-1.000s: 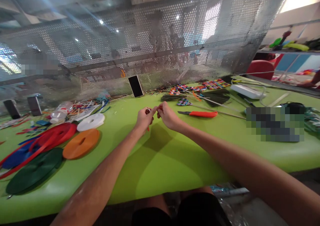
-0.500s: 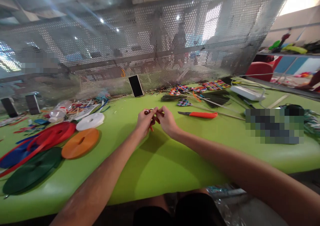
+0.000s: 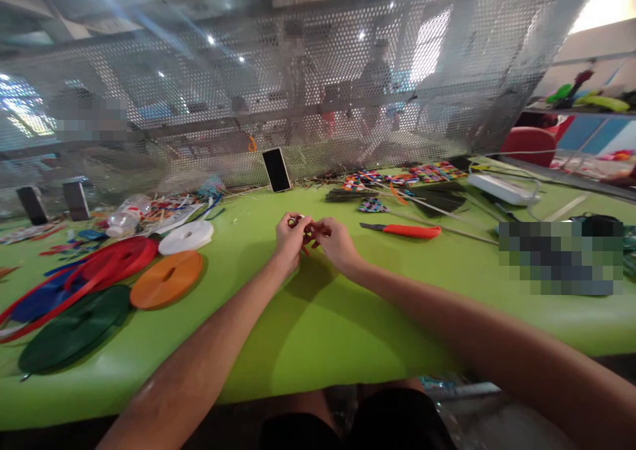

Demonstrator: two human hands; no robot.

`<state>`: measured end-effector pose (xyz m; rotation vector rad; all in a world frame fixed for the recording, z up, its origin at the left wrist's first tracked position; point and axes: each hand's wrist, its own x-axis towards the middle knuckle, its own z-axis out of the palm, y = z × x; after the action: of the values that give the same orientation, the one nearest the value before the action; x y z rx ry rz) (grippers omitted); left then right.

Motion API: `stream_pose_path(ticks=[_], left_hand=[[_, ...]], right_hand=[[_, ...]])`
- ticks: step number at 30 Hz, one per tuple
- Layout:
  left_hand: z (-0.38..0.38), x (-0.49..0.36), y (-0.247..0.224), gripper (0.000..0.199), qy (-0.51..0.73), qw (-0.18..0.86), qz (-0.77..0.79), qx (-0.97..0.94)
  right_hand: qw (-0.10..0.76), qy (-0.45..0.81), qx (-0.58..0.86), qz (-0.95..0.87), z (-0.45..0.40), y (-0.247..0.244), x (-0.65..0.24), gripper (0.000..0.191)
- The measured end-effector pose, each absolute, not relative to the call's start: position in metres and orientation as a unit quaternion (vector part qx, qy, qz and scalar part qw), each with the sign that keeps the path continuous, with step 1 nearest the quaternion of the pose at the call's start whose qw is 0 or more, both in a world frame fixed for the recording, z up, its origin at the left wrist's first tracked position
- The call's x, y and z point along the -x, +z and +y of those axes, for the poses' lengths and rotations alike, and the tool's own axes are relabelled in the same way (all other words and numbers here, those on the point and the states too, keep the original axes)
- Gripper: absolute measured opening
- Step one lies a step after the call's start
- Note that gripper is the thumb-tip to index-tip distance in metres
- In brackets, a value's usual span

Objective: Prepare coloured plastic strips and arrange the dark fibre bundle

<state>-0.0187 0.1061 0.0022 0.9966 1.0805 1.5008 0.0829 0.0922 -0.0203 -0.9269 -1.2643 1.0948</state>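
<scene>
Over the middle of the green table my left hand [image 3: 289,239] is closed in a pinch round a small piece of reddish strip [image 3: 307,252], whose end sticks out below the fingers. Most of this piece is hidden by the fingers, so its form cannot be made out. My right hand [image 3: 338,243] meets the left at the fingertips, its fingers bent and closed on the same piece. To the right of my hands lies a utility knife [image 3: 411,231] with a red-orange handle, its blade out and pointing towards them.
Rolls of flat strip lie at left: white [image 3: 185,238], orange [image 3: 166,280], red [image 3: 122,262] and green [image 3: 74,331]. A phone [image 3: 276,169] leans near the perforated metal screen [image 3: 318,92]. Colourful woven pieces [image 3: 365,179] and a white power strip [image 3: 503,189] lie at back right.
The fingers of my right hand have shifted and bent more around the small strip piece. Both hands stay together; the whole view has swung slightly left.
</scene>
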Motion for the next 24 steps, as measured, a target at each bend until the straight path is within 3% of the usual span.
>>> stream_pose_path(ticks=[10,19,24], left_hand=[[0.105,0.019,0.003,0.023,0.636,0.514,0.431,-0.382],[0.108,0.023,0.003,0.023,0.630,0.486,0.434,-0.422],[0.114,0.027,0.003,0.036,0.629,0.514,0.386,-0.437]], right_hand=[[0.541,0.314,0.429,-0.652,0.091,-0.023,-0.089,0.016],[0.537,0.262,0.416,-0.686,0.089,-0.021,-0.090,0.012],[0.541,0.321,0.432,-0.646,0.094,-0.019,-0.095,0.011]])
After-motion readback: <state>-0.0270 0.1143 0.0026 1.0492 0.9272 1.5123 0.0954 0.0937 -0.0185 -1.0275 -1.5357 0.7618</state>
